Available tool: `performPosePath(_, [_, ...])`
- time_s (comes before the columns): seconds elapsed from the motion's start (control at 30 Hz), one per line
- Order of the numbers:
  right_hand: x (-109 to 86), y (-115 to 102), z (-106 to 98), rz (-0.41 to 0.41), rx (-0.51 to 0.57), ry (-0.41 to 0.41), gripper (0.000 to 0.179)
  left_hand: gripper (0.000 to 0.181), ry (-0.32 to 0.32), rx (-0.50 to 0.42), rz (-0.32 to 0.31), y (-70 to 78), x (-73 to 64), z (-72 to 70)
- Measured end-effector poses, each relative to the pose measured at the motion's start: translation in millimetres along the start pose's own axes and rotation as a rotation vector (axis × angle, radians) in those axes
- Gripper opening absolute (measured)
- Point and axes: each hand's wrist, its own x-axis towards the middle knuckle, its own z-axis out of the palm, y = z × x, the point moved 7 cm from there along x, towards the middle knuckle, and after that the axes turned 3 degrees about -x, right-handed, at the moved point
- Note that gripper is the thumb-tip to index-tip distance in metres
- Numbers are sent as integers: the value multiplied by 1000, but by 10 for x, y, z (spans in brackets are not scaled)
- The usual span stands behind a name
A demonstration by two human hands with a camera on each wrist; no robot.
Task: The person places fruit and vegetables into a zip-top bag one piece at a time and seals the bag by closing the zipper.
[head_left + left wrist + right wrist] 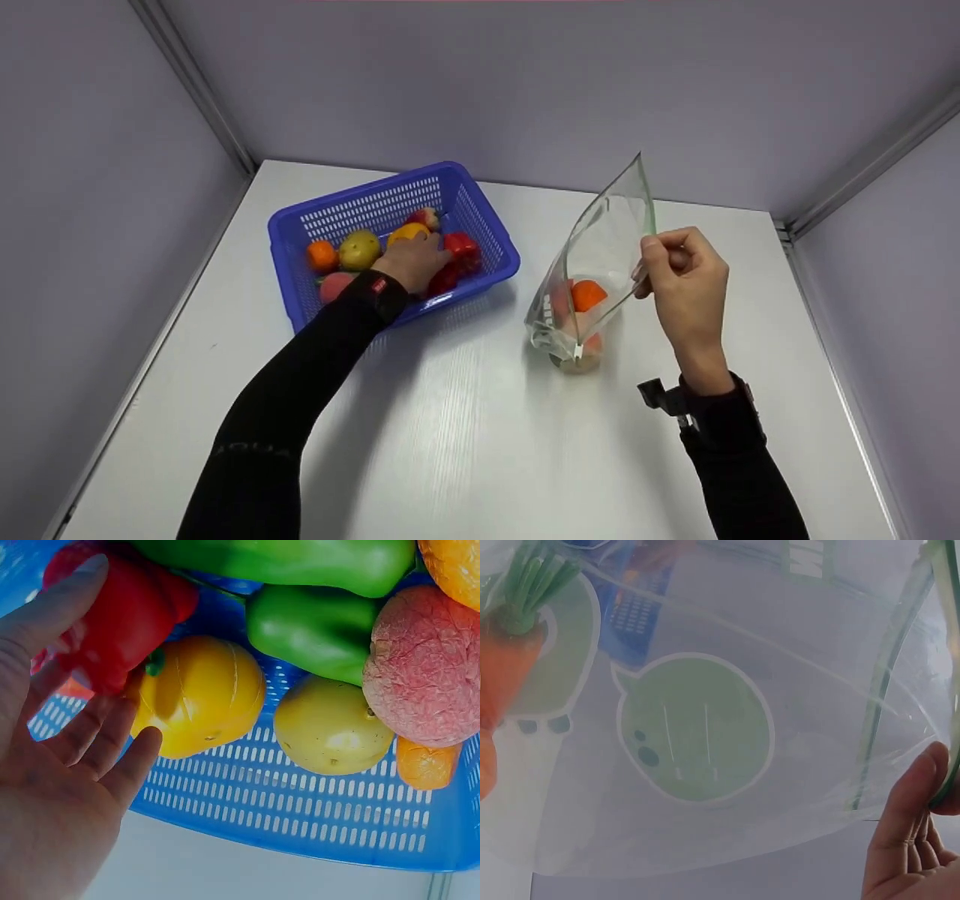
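My left hand (414,262) reaches into the blue basket (480,199), its thumb and fingers spread beside a red bell pepper (131,615). In the left wrist view the thumb overlaps the pepper, and the lower fingers lie in front of a yellow pumpkin (214,694). My right hand (688,289) pinches the rim of a clear zip bag (600,247) between thumb and fingers, keeping its mouth spread. Low in the bag lie an orange piece (589,295) and pinkish pieces. A carrot with a green top (510,652) shows through the printed plastic in the right wrist view.
Also in the basket are green peppers (315,630), a yellow-green round fruit (334,727), a wrinkled pink fruit (427,667) and small orange pieces (427,763). Basket and bag stand on a white table (450,450), with grey walls (525,90) at the back and both sides.
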Motion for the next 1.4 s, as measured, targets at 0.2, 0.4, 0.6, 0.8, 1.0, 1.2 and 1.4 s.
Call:
performPosePath(0.2, [-12, 33, -21, 13, -1, 3, 15, 46, 10, -24, -21, -12, -29, 13])
performPosePath(0.4, [-7, 40, -54, 16, -11, 6, 13, 29, 47, -98, 13, 26, -41, 36])
performPosePath(0.6, [-86, 85, -52, -3, -5, 15, 14, 39, 50, -44, 33, 85, -27, 119])
performPosePath(0.8, [-161, 111, -54, -17, -1, 29, 16, 40, 52, -54, -21, 24, -91, 142])
performPosePath(1.0, [-177, 117, -45, -24, -1, 30, 15, 41, 115, -252, -39, -94, -177, 75])
performPosePath(1.2, [-180, 111, -25, -30, -1, 30, 16, 61, 311, -325, 16, -107, -317, -153])
performPosePath(1.4, [-167, 91, 26, -43, 7, 21, 16, 71, 479, -388, 55, 45, -548, -456])
